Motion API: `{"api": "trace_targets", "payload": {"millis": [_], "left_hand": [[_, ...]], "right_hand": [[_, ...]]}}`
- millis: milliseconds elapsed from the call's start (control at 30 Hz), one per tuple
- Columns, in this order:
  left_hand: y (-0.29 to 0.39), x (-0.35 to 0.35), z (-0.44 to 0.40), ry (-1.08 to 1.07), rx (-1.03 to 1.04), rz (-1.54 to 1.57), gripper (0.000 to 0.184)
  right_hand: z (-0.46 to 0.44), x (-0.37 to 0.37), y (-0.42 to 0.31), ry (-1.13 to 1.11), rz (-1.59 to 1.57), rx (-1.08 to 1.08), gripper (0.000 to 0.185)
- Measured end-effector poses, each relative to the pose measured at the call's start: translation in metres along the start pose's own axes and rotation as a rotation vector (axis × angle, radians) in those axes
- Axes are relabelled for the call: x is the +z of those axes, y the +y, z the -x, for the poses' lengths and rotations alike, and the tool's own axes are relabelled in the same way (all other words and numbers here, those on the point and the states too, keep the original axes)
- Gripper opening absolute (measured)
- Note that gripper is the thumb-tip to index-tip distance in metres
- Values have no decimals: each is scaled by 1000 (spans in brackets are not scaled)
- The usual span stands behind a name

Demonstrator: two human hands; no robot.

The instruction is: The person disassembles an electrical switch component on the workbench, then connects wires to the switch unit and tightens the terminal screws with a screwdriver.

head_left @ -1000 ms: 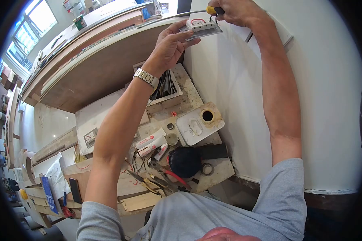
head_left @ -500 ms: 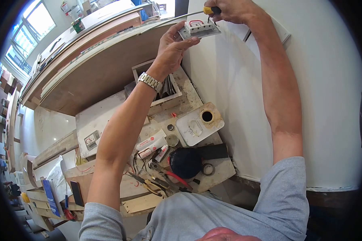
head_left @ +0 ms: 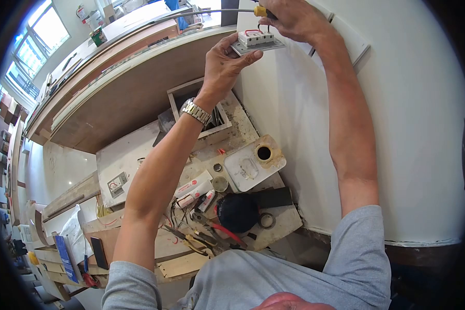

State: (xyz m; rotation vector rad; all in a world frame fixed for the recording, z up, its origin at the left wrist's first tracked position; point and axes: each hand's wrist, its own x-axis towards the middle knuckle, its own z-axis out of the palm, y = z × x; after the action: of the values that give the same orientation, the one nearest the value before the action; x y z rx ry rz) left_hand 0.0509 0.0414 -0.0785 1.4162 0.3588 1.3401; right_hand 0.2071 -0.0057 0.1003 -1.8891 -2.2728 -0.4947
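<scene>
Near the top of the view my left hand (head_left: 223, 67) is closed around the edge of a wall socket plate (head_left: 256, 39), its white back facing up with a red wire loop on it. A dark wire rises from the socket to the fingers of my right hand (head_left: 297, 21). My right hand is also closed on a screwdriver (head_left: 261, 11) with a yellow and black handle, whose long shaft points left. Part of the handle is hidden by the fingers.
Below lies a cluttered worktop with a wooden box (head_left: 212, 133), a white jerrycan (head_left: 250, 168), tubes (head_left: 194, 194), red-handled pliers (head_left: 227, 233), a black cap (head_left: 237, 212) and another socket plate (head_left: 117, 185). A white wall panel (head_left: 413, 129) stands at right.
The screwdriver has swung from a downward slant to nearly level, its handle shifting slightly left. My right hand has moved a little left. The socket plate stays in my left hand.
</scene>
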Motion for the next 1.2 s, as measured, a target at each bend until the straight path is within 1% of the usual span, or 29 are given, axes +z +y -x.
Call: {"api": "trace_targets", "payload": {"millis": [67,100,167,200,267,333,400,500,600,633,667,700,767,833,900,967,1100,1200], "left_hand": [[1,3,-1,16,0,-22,77],[2,4,-2,37,1,-41,74],[5,8,-6,47,10,-68,71],[7,9,-6,63,17,-91,68],[12,14,-6,81,25,-129,66],[13,18,-4,99,31,-166,64],[15,22,-2,114,86,-124,64],[20,26,1,127,67,-169,62],[18,26,1,128,83,-128,62],[18,26,0,129,88,-128,62],[17,27,1,125,83,-128,58],[17,28,0,121,79,-127,55],[17,28,2,131,85,-138,56],[16,29,1,139,87,-150,57],[15,29,1,121,91,-51,59],[15,29,1,126,87,-63,60],[18,30,3,159,52,-140,62],[17,29,2,145,56,-191,62]], "right_hand": [[4,5,4,74,-26,-51,23],[5,3,5,79,-27,-49,23],[7,1,6,45,9,-126,26],[6,4,7,48,8,-125,26],[2,14,7,137,-24,-67,27],[3,16,7,145,-17,-74,27],[3,19,7,153,-9,-79,28],[2,22,7,151,6,-67,28],[-2,34,12,151,28,-50,31],[-4,46,16,285,62,-128,25],[-8,56,23,418,95,-207,26],[-7,50,20,423,100,-210,26],[1,41,12,315,83,-139,32],[3,41,12,335,85,-146,34],[4,42,12,351,82,-154,35],[4,42,11,354,85,-161,39],[5,41,11,359,89,-163,36],[6,41,9,353,78,-156,34]]}}
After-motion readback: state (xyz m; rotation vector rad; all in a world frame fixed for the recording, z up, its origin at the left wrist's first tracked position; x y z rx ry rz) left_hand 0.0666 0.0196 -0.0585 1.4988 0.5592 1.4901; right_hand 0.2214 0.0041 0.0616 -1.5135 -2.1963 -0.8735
